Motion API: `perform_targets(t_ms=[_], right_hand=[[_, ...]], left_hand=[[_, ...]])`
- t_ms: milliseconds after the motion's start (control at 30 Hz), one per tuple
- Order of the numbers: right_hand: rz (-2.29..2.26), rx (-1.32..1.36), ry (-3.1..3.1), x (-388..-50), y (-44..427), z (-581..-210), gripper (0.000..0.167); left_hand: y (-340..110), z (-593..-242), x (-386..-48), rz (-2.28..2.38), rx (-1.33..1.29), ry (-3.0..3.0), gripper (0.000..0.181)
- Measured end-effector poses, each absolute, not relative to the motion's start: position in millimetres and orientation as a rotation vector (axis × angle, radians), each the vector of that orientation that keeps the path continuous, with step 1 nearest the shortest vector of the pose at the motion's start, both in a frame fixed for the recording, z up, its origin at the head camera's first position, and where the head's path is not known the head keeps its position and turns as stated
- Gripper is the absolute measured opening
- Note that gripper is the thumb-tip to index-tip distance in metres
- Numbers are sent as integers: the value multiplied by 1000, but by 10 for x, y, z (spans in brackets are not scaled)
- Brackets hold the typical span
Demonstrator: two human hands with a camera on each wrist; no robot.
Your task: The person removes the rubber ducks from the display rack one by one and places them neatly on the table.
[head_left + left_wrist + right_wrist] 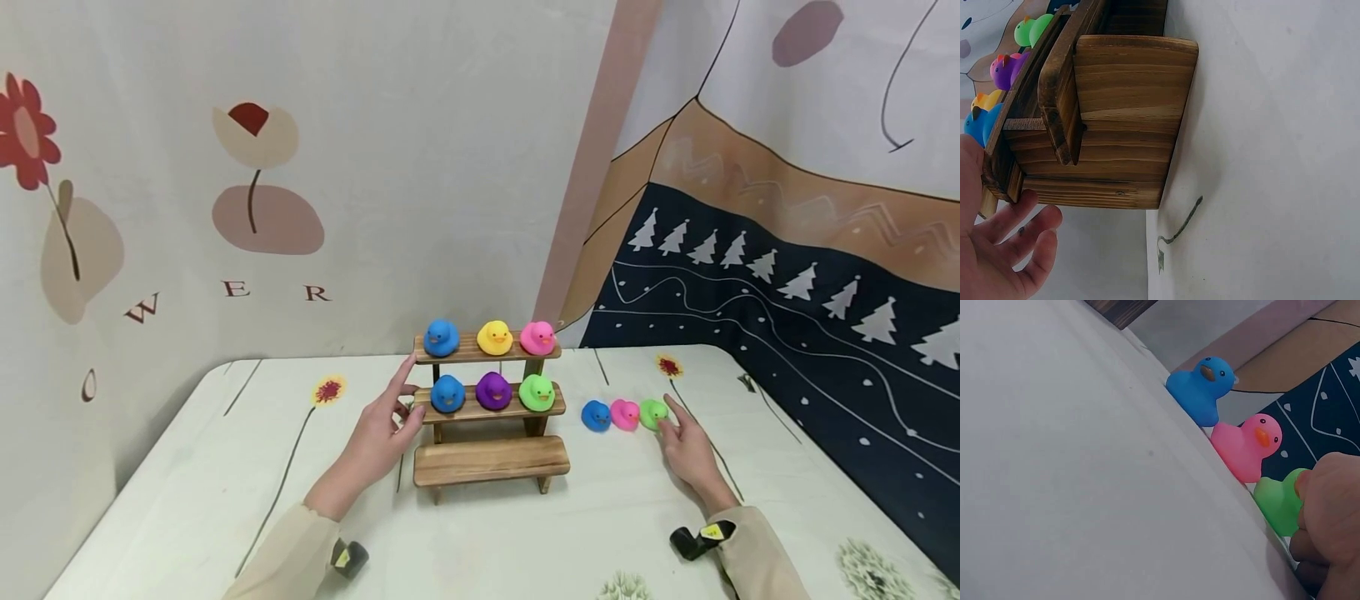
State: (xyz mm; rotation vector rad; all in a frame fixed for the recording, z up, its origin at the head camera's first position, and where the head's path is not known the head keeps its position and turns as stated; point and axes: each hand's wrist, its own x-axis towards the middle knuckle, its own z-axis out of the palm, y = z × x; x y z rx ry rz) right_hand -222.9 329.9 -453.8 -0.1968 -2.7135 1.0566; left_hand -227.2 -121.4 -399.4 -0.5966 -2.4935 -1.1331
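Note:
A three-tier wooden shelf [491, 461] [1122, 94] stands on the table. Blue [441, 338], yellow [495, 337] and pink [537, 338] ducks sit on its top tier; blue [447, 393], purple [493, 391] and green [537, 392] ones on the middle tier. The bottom tier bears nothing. My left hand [375, 440] [1007, 250] grips the shelf's left end, thumb in front. Right of the shelf, my right hand [690, 454] [1338, 506] pinches a green duck [653, 413] [1277, 500], partly hidden by the fingers, at the end of a row.
Beside that green duck, a pink duck [625, 414] [1249, 445] and a blue duck [596, 416] [1200, 390] rest on the white tablecloth [570, 542]. A printed curtain [420, 167] hangs behind the table, with a dark tree-patterned part [750, 308] on the right.

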Motion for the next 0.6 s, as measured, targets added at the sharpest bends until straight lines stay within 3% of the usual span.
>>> perform_targets(t_ms=[600], right_hand=[[1148, -20, -2504, -2178, 3296, -4578, 49]], left_hand=[[-1210, -3987, -2253, -1130, -591, -2503, 74]])
